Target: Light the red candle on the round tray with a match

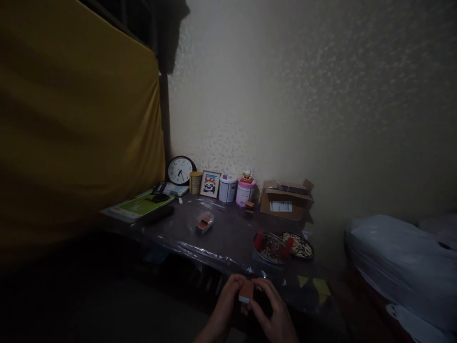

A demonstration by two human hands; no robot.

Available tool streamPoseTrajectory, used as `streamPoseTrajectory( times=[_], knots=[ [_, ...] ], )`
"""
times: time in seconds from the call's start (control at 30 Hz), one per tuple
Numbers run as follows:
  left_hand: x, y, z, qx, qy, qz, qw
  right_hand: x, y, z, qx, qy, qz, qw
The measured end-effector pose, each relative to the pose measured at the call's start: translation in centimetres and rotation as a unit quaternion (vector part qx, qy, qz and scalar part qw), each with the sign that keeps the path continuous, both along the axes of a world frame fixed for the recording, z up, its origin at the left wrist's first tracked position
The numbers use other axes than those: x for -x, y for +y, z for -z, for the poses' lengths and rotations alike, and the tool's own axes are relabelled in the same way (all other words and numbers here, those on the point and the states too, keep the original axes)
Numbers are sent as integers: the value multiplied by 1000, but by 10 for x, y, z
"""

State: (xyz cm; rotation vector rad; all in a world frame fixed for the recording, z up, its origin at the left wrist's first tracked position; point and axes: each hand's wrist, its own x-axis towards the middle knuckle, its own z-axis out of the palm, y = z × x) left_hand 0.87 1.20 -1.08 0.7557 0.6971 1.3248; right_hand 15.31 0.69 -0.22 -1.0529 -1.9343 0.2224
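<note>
Both my hands meet at the bottom middle of the view, in front of a low dark table (228, 238) covered in clear plastic. My left hand (223, 307) and my right hand (273, 312) both grip a small orange box (246, 291) with a white edge, fingers curled round its sides. The box is held just off the table's near edge. A similar small orange box (204, 224) in a clear wrapper lies on the middle of the table.
Along the wall stand a clock (180, 170), a framed picture (210, 184), tins (227, 188), a pink tin (245, 191) and a cardboard box (285, 200). Patterned plates (282, 246) sit right, books (139, 206) left. A yellow cloth (71, 133) hangs left; white bags (400, 262) lie right.
</note>
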Motion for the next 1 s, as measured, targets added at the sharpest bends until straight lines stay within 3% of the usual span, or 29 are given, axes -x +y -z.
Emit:
streamPoseTrajectory(
  times=[0.27, 0.43, 0.57, 0.67, 0.83, 1.0],
  knots=[
    [4, -8, -20, 3, 24, 11, 1000, -1, 0, -2, -2, 15, -7, 1000],
    [3, -4, -11, 6, 9, 26, 1000, -1, 0, -5, 18, 47, -21, 999],
    [3, 4, -2, 12, 12, 28, 999, -3, 2, -7, 94, 106, -18, 990],
    [7, 4, -6, 5, 27, 17, 999, -6, 6, -6, 158, 163, -30, 973],
    [10, -1, -16, -97, 107, -5, 990, -8, 8, -4, 210, 190, -23, 959],
    [6, 1, -9, -87, 172, -42, 980, -5, 8, -3, 237, 194, -34, 951]
  ],
)
